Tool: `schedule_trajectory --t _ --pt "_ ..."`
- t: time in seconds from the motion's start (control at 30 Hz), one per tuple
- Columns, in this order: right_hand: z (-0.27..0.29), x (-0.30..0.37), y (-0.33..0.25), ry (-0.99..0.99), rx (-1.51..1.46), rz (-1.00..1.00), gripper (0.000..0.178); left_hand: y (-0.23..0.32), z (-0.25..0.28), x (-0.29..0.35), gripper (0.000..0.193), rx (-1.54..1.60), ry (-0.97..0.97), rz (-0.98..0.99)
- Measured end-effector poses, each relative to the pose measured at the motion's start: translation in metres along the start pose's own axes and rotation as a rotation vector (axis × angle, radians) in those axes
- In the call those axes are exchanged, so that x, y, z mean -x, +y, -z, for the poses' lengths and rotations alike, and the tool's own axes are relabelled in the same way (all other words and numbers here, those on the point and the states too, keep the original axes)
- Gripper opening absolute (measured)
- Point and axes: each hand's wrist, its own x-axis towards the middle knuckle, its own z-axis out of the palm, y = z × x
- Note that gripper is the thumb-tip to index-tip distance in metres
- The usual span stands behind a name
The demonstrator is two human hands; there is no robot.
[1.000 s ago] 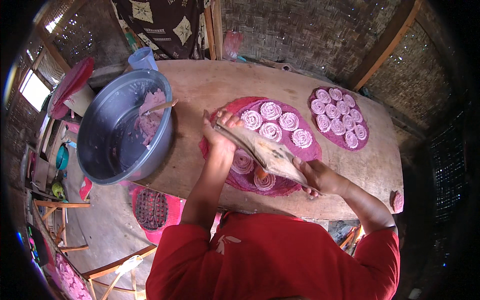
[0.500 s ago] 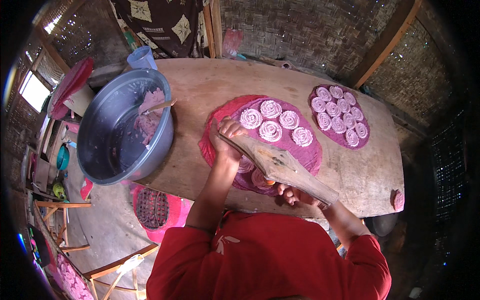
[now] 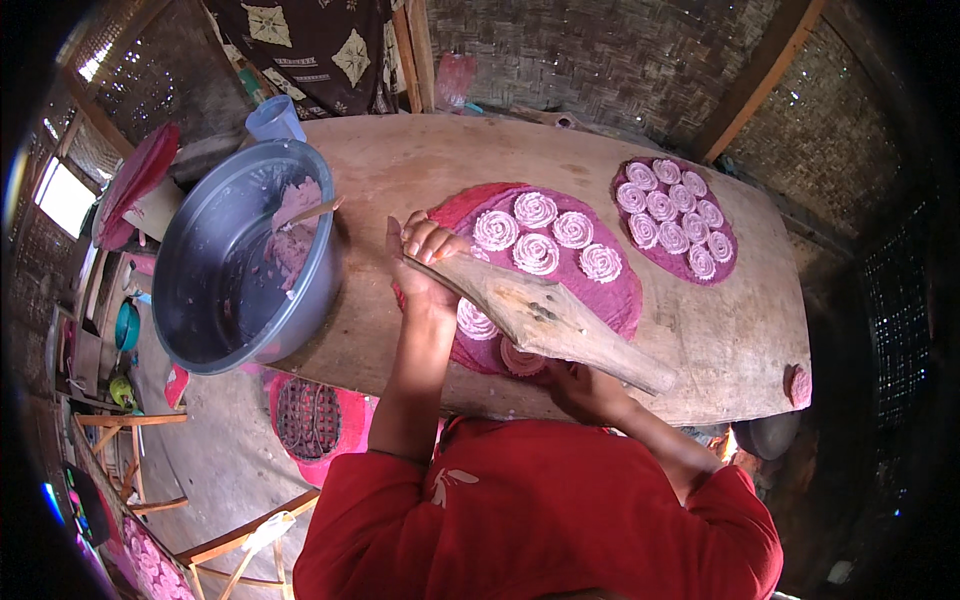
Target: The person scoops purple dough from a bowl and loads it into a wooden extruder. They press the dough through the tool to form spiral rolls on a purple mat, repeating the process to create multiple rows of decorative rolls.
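Note:
My left hand [image 3: 432, 255] is closed around the upper left end of a long wooden press [image 3: 545, 315], broad in the middle with narrower ends. The press hangs slantwise over a round pink-purple mat [image 3: 618, 285]. Several pale pink dough rosettes [image 3: 535, 254], swirled into spirals, lie on this mat. Below the press, my right hand [image 3: 590, 395] is at the mat's near edge, beside a rosette [image 3: 522, 358] in the press's shadow. The press and shade partly hide its fingers, so whether it holds anything is unclear.
A second mat [image 3: 652, 262] full of rosettes lies at the table's [image 3: 740, 350] right. On the left stands a big grey basin [image 3: 215, 300] of pink dough [image 3: 295, 235] with a wooden spoon [image 3: 318, 212]. A blue plastic cup [image 3: 275, 120] is behind it. Wooden stands [image 3: 240, 540] are lower left.
The press and my left hand have shifted left and slightly up. My right hand has moved left, further under the press, and the orange spot near its fingers is out of sight.

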Motion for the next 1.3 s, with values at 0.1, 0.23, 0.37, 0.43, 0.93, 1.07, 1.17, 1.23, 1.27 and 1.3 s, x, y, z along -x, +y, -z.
schedule_trajectory --t 0.1,0.23,0.37,0.43,0.93,1.07,1.17,1.23,1.27,1.3 --pt "-0.002 0.005 0.000 0.115 0.229 0.232 0.027 -0.004 -0.010 -0.002 0.039 0.008 0.015 0.015" --pt "-0.004 -0.002 0.010 0.030 0.166 0.219 0.039 -0.002 -0.027 -0.004 0.044 -0.044 -0.035 0.083" --pt "0.026 -0.024 0.003 -0.128 -0.141 -0.087 0.062 0.002 -0.061 -0.019 0.047 -0.248 -0.103 0.132" --pt "0.062 -0.034 -0.017 -0.449 -0.658 -0.206 0.075 -0.001 -0.086 -0.030 0.048 -0.423 -0.131 0.097" --pt "0.077 -0.069 -0.063 -0.426 -0.228 -0.050 0.049 -0.030 -0.036 0.141 0.048 -2.129 -0.473 0.706" --pt "0.007 -0.128 -0.089 -0.313 -0.595 -0.155 0.059 -0.022 -0.066 0.130 0.040 -1.113 0.401 0.980" --pt "0.006 -0.161 -0.172 -0.216 -0.474 0.637 0.050 0.021 -0.131 0.090 0.019 -0.868 0.608 1.172" --pt "0.022 -0.170 -0.245 -0.164 -0.425 1.146 0.047 0.047 -0.182 0.063 0.018 -0.894 0.590 1.240" --pt "0.027 -0.169 -0.281 -0.222 -0.360 1.241 0.055 0.055 -0.205 0.047 0.021 -1.001 0.567 1.275" --pt "0.037 -0.167 -0.313 -0.289 -0.257 1.410 0.053 0.062 -0.228 0.036 0.020 -1.164 0.589 1.276"
